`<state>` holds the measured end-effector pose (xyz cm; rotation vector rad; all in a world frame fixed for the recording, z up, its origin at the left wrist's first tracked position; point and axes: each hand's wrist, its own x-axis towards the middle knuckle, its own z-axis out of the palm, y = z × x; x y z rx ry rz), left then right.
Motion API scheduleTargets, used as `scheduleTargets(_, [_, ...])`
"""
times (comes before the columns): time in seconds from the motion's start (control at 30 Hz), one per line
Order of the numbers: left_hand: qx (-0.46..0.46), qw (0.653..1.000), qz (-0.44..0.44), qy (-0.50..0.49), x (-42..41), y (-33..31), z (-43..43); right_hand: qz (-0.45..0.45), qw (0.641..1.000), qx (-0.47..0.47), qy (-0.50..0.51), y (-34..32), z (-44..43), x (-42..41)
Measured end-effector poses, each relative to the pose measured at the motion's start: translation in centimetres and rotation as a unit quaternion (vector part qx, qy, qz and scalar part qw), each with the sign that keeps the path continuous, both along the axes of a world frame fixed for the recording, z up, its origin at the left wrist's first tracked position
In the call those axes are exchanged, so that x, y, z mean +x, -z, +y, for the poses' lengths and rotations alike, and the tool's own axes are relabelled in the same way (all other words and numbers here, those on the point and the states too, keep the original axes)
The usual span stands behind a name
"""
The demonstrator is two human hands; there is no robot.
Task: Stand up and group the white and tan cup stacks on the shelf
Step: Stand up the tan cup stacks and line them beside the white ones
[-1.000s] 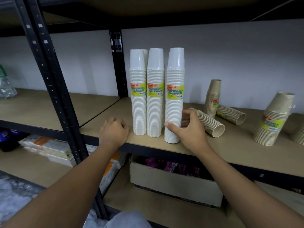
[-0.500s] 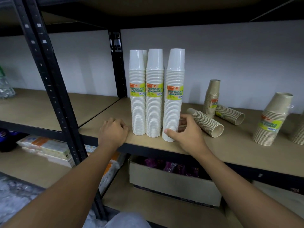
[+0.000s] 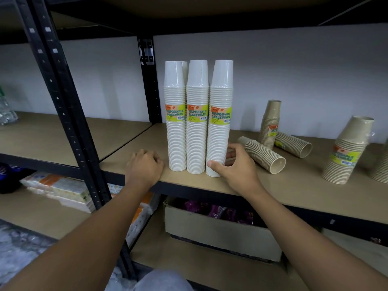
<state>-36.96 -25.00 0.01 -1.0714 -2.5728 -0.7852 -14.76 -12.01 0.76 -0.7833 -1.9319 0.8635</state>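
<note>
Right hand (image 3: 237,166) gripping base of upright white stack (image 3: 219,131).

Two forearms enter from the bottom edge, both bare from the frame edge to the wrist; no sleeve cuff shows on either. The left hand (image 3: 144,166) carries nothing on the fingers or wrist that can be made out. The right hand (image 3: 237,171) is likewise plain, with short nails visible on the thumb and no band at the wrist. At the bottom centre a rounded patch of light grey fabric (image 3: 161,280) shows, part of the person's clothing; which garment it belongs to cannot be told.
</note>
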Motion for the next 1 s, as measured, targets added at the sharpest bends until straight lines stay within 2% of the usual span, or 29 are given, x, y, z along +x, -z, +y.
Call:
scheduleTargets(0.5, [-0.003, 1.0, -0.001, 0.004, -0.1, 0.1, 0.1, -0.003, 1.0, -0.008, -0.008, 0.2, 0.2, -0.1])
scheduleTargets(0.67, [0.0, 0.999, -0.026, 0.018, 0.0, 0.0, -0.2, -0.02, 1.0, -0.019, -0.003, -0.1, -0.3, 0.8])
scheduleTargets(1.0, [0.145, 0.986, -0.053, 0.065, 7.6, -1.2, -3.3, 0.006, 0.999, -0.031, 0.02, -1.0, -1.4, 6.0])
